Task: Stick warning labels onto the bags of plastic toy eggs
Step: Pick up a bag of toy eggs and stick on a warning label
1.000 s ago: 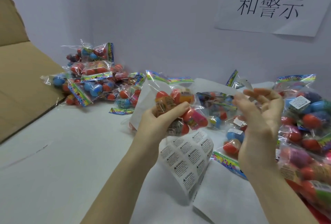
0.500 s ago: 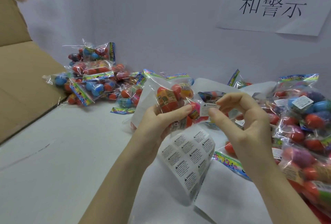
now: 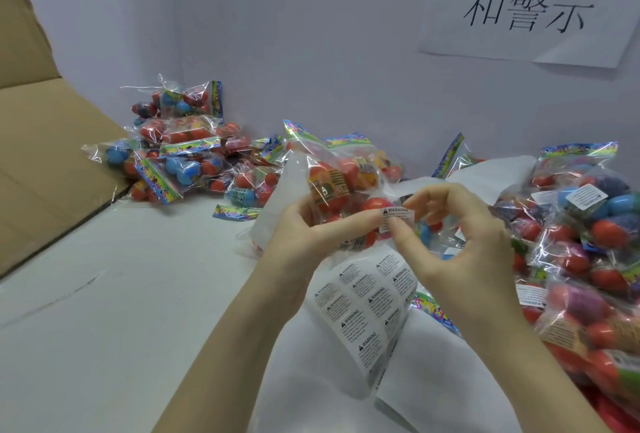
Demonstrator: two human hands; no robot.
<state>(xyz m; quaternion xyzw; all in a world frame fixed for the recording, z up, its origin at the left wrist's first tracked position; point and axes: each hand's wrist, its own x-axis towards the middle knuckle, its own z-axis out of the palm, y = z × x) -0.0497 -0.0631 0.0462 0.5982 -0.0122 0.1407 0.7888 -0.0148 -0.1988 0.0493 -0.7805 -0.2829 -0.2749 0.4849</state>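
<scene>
My left hand (image 3: 304, 238) grips a clear bag of orange and red toy eggs (image 3: 341, 186) above the table, with a curled sheet of white warning labels (image 3: 367, 308) hanging from the same hand. My right hand (image 3: 450, 245) pinches one white warning label (image 3: 397, 216) between thumb and forefinger, right at the bag's front face beside my left thumb tip. Whether the label touches the bag's film is unclear.
A heap of egg bags (image 3: 183, 155) lies at the back left beside a cardboard box flap (image 3: 45, 155). Another pile of bags (image 3: 588, 252), some bearing labels, fills the right. White backing paper (image 3: 443, 391) lies under my wrists. A paper sign (image 3: 533, 6) hangs on the wall.
My right hand came in from the right with a label pinched and brought it up against the bag in my left hand. The bag shifted slightly.
</scene>
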